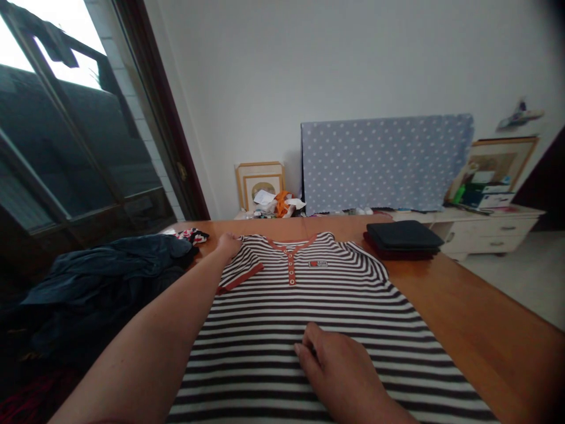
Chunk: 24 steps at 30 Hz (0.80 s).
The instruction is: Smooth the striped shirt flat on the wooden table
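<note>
A striped short-sleeved shirt (309,318), dark brown and white with rust-coloured trim, a buttoned placket and a small chest badge, lies front side up with its collar at the far end. My left hand (228,244) reaches out to the shoulder on the left, its fingers closed on the fabric at the top of the sleeve. Over the middle of the shirt's body is my right hand (333,359), its fingers curled in loosely and thumb near the index finger. No cloth shows pinched in it. The shirt's hem runs out of view at the bottom.
The shirt lies on a wooden table (494,312). Dark folded cloths (404,238) are stacked at the right; a heap of dark clothes (110,277) fills the left. Behind stand a polka-dot cover (384,162), framed pictures (260,176) and a white drawer cabinet (494,232).
</note>
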Available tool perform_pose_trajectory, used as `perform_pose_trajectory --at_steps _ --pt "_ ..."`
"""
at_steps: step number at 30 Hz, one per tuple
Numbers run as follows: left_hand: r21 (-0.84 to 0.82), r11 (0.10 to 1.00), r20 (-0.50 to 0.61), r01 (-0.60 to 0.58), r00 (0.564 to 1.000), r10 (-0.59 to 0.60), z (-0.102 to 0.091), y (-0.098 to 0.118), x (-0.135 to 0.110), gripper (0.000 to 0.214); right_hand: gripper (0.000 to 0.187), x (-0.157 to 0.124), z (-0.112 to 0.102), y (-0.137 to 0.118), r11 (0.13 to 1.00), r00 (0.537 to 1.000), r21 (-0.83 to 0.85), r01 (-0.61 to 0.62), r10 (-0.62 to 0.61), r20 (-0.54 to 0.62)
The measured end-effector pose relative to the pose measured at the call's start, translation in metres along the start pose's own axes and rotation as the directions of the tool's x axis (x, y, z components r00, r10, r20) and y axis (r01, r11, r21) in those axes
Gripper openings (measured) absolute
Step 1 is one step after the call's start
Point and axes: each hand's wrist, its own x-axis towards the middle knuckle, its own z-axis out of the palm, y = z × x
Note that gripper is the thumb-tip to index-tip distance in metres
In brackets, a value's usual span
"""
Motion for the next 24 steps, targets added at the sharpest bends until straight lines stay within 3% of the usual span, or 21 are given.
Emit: perform_pose_trajectory --at_steps 5,10,14,17,20,24 --pt "0.135 0.988 -0.096 0.080 0.993 -0.067 0.000 -0.003 -0.005 0.031 0.017 0.000 -0.002 -0.001 1.000 0.999 0.006 -0.015 0.015 0.031" --pt "0.210 0.977 -0.129 -0.040 0.989 0.068 0.006 0.017 -0.004 0.039 0.018 0.001 -0.001 -0.002 1.000 0.999 0.002 -0.013 0.013 0.036" --pt "0.187 0.947 0.007 -0.260 0.965 0.263 0.018 0.029 -0.008 0.031 0.018 0.002 -0.002 -0.002 1.000 0.998 0.009 -0.028 0.028 0.059" --pt "0.153 0.925 0.118 -0.347 0.936 0.331 0.024 0.029 -0.011 0.019 0.019 0.002 -0.003 -0.003 0.999 0.998 0.008 -0.031 0.031 0.060" --pt "0.162 0.930 0.134 -0.330 0.941 0.311 0.025 0.026 -0.007 0.020 0.019 0.003 -0.003 -0.004 0.999 0.997 0.000 -0.036 0.036 0.067" --pt "0.209 0.955 0.079 -0.211 0.977 0.199 0.027 0.026 0.010 0.028 0.020 0.004 -0.002 -0.004 0.999 0.997 -0.005 -0.043 0.043 0.071"
